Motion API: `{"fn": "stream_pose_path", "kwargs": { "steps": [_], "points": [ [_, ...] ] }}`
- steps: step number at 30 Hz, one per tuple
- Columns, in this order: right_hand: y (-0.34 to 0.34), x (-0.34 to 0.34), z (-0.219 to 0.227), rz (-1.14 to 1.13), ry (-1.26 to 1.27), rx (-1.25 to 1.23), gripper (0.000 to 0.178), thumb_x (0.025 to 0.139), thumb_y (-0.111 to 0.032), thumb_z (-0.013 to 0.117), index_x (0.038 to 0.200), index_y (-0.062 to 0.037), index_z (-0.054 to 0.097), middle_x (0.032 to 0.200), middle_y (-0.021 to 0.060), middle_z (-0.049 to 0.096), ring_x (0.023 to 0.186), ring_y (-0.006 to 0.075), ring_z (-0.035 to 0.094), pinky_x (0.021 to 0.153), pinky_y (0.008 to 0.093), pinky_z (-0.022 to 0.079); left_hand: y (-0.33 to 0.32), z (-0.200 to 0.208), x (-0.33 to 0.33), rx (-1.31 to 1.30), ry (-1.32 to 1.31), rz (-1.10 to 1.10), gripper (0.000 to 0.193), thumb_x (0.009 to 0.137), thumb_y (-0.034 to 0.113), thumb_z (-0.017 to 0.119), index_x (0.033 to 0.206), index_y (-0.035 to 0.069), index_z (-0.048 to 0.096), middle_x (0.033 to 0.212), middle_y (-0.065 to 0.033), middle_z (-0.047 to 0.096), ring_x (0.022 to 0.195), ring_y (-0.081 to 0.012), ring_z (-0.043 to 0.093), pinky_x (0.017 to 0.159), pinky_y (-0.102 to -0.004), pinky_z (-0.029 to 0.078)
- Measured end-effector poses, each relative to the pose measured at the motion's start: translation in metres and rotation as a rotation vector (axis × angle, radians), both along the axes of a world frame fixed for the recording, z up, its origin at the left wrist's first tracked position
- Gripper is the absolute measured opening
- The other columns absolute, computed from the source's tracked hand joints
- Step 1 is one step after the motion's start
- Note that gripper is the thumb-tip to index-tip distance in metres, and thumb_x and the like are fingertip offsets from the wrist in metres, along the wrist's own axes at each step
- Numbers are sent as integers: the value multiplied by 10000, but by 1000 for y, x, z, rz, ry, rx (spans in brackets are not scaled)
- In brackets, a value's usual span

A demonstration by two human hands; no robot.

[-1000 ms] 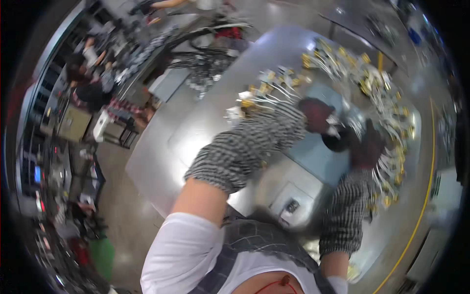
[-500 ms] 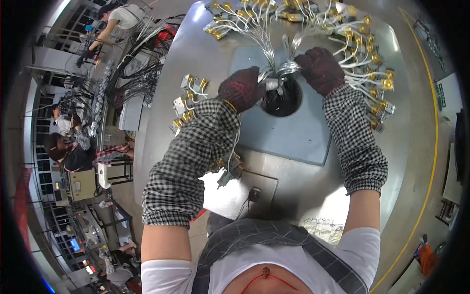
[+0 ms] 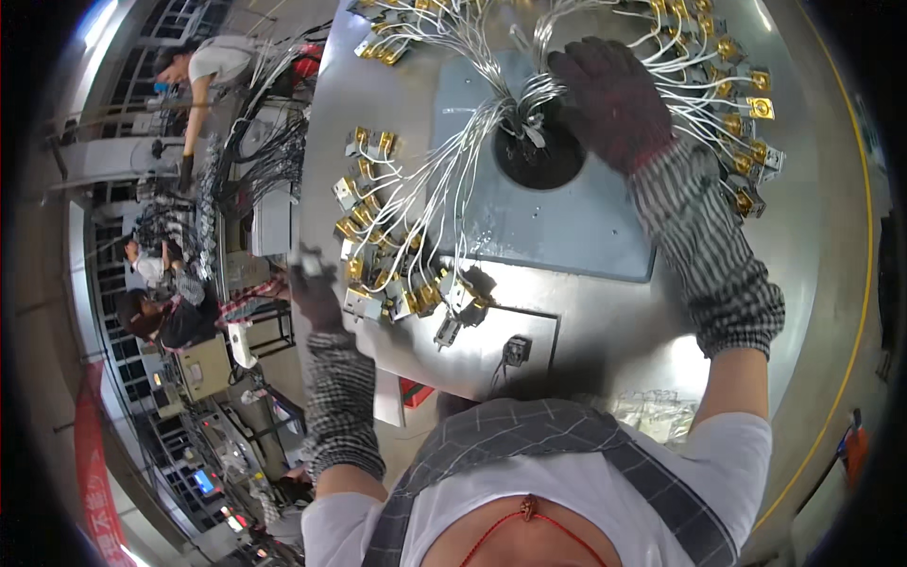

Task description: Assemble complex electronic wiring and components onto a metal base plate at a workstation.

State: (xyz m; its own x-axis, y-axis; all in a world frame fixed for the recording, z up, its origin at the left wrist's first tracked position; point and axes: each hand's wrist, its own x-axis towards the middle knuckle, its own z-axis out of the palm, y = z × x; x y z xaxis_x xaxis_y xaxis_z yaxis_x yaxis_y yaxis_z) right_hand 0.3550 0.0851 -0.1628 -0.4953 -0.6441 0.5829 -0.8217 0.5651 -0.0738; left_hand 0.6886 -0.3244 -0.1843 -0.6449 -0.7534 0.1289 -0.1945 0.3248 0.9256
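My right hand (image 3: 614, 99), in a dark glove, lies palm down on white wires (image 3: 472, 142) that fan out from a round black hole (image 3: 540, 159) in a grey-blue plate (image 3: 567, 227). Its fingers point at the bundle just above the hole. The wires end in several brass and metal connectors (image 3: 387, 293) spread around the steel table (image 3: 803, 246). My left hand (image 3: 316, 298), also gloved, is blurred at the table's left edge beside those connectors. A small pale thing shows at its fingertips; whether it grips it I cannot tell.
More connectors (image 3: 746, 142) line the table's right side. A small black part (image 3: 515, 352) sits on a square panel near me, and a clear plastic bag (image 3: 652, 411) lies at the front edge. To the left, other people (image 3: 203, 71) work at benches with cables.
My left hand has left the wire bundle at the hole and swung down to the table's left edge. My right hand has shifted slightly right over the wires. The view has tilted.
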Motion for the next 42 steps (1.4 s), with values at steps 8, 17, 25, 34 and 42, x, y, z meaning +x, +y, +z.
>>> {"fn": "stream_pose_path", "kwargs": {
  "steps": [8, 17, 25, 34, 42],
  "points": [
    [38, 183, 3, 46, -501, -331, 318, 744, -100, 722, 1054, -49, 672, 1096, 141, 619, 999, 332, 616, 878, 460, 517, 13, -61, 31, 437, 313, 174, 334, 1012, 137, 515, 1307, -16, 492, 1217, -154, 619, 1035, -226, 635, 881, -368, 566],
    [46, 216, -32, 134, -399, -361, 201, 769, -60, 667, 962, -5, 655, 911, 154, 646, 818, 329, 642, 683, 422, 536, -11, -84, 54, 304, 338, 94, 378, 986, 96, 554, 1320, -60, 468, 1260, -184, 592, 1079, -231, 623, 904, -359, 543],
    [79, 237, -73, 48, -804, -406, 253, 876, -15, 642, 1122, 44, 634, 915, 160, 689, 851, 310, 671, 715, 399, 540, 50, -38, 32, 293, 395, -26, 198, 971, 67, 549, 1150, -16, 554, 1009, -101, 629, 860, -153, 604, 700, -285, 537],
    [54, 233, -41, -24, -14, -172, 319, 894, -113, 666, 1212, -125, 667, 1005, 143, 710, 933, 291, 696, 821, 351, 564, 10, -76, 40, 3, 292, -99, 249, 928, 247, 633, 1096, 70, 682, 839, -50, 689, 742, -132, 618, 694, -271, 497],
    [25, 440, 3, 243, -584, -180, 314, 840, 64, 676, 1149, 16, 653, 977, 132, 704, 891, 208, 685, 768, 320, 540, -14, -39, 46, -496, -52, -40, 413, 945, 356, 581, 1209, 43, 640, 1179, -168, 677, 1069, -291, 648, 941, -359, 481]
  ]
}}
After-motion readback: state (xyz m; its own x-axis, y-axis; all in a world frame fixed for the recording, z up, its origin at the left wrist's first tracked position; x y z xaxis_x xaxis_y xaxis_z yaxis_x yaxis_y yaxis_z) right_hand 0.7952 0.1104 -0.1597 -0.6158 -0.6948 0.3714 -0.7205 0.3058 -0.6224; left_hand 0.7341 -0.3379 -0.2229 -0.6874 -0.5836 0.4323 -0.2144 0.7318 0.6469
